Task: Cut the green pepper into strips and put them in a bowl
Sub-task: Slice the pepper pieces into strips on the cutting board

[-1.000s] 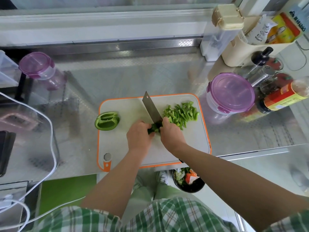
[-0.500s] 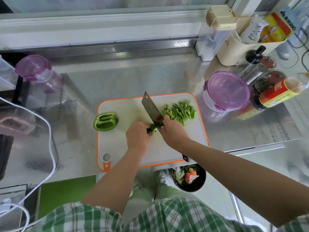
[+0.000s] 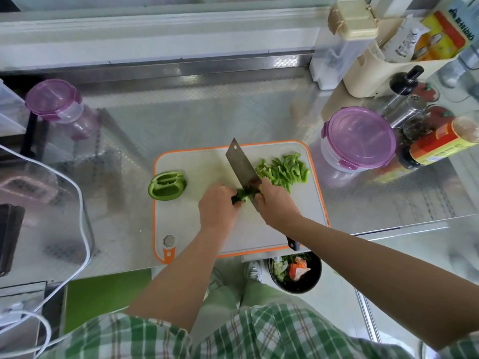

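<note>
Gripping cleaver (image 3: 241,164) handle: R hand (image 3: 276,203), fingers curled round it; blade down on pepper piece (image 3: 239,196), mid cutting board (image 3: 207,161). L hand (image 3: 217,206): fingers curled, clamped on same piece, just left of blade. Strips (image 3: 283,169): pile at board's far-right corner. Pepper half (image 3: 167,185): cut side up, overhanging board's left edge. Black bowl (image 3: 295,288) w/ scraps: below counter edge.

Only one camera is used, and it is worn on my head. It looks forward and steeply down, so the fingers (image 3: 229,192) of my left hand (image 3: 217,207) and my right hand (image 3: 276,200) lie near the middle. It is close: below the fingers my forearms (image 3: 181,268) and shirt (image 3: 259,332) fill the view. Beyond the fingers the wide lens reaches the back edge of the counter (image 3: 181,112).
</note>
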The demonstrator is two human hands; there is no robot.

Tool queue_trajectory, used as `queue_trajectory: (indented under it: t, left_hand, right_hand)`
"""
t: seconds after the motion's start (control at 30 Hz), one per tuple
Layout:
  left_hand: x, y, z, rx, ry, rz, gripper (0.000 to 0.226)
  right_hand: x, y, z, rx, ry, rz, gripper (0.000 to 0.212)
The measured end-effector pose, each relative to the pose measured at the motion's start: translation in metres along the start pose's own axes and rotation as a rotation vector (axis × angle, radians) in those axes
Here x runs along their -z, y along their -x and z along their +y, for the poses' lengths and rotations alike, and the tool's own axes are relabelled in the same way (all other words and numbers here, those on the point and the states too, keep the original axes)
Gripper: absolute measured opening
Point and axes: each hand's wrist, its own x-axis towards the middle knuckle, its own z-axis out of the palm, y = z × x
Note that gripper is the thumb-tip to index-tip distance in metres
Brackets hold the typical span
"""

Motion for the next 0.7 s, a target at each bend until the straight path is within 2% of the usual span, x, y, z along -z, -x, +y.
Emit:
queue_trajectory:
  t: [0.3,0.53,0.7]
  left_hand:
    - [0.001,0.000,-0.002,0.121,0.185,0.079,0.025]
    - [-0.003,0.006,-0.003,0.064,0.072,0.054,0.029]
    - [-0.006,0.004,-0.006,0.014,0.037,0.060,0.029]
  right_hand:
    - [0.006,0.005,-0.005,0.049,-0.008,0.060,0.010]
    - [0.003,0.013,-0.002,0.072,0.086,-0.002,0.010]
    - [-0.001,0.015,0.001,0.046,0.064,-0.009,0.008]
